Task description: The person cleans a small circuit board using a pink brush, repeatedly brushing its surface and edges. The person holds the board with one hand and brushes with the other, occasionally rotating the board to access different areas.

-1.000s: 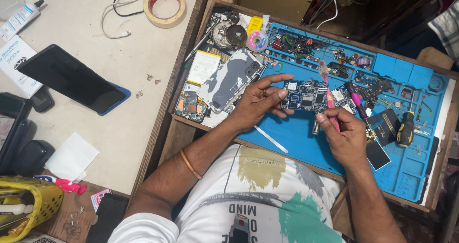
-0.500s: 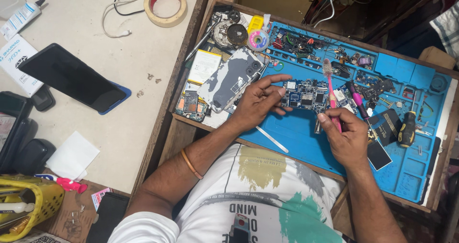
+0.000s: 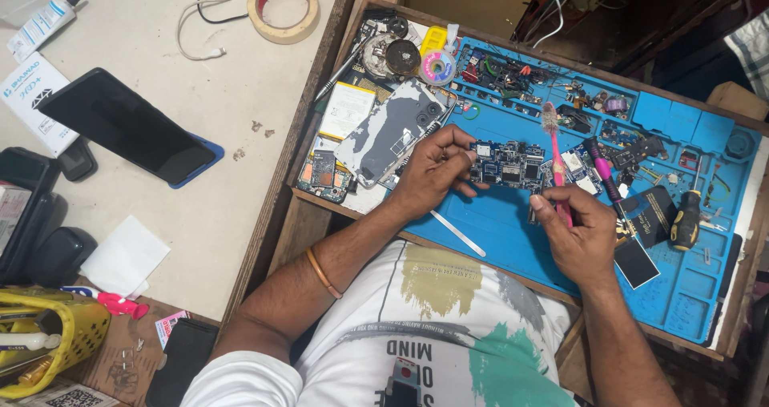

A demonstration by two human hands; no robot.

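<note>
My left hand (image 3: 431,175) pins the left end of a dark phone circuit board (image 3: 506,163) against the blue work mat (image 3: 513,239). My right hand (image 3: 575,231) grips the handle of a pink toothbrush (image 3: 554,157), which stands nearly upright with its bristles above the board's right edge. A grey phone back cover (image 3: 390,131) lies just left of my left hand.
The mat's compartments hold several small parts, a pink-handled screwdriver (image 3: 602,170) and a black-and-yellow one (image 3: 686,221). A metal spudger (image 3: 458,234) lies near the front. On the white table to the left lie a black phone (image 3: 126,126), a tape roll (image 3: 283,6) and a yellow basket (image 3: 48,335).
The toothbrush has shifted slightly along the board's right end while my left hand keeps holding the board in place.
</note>
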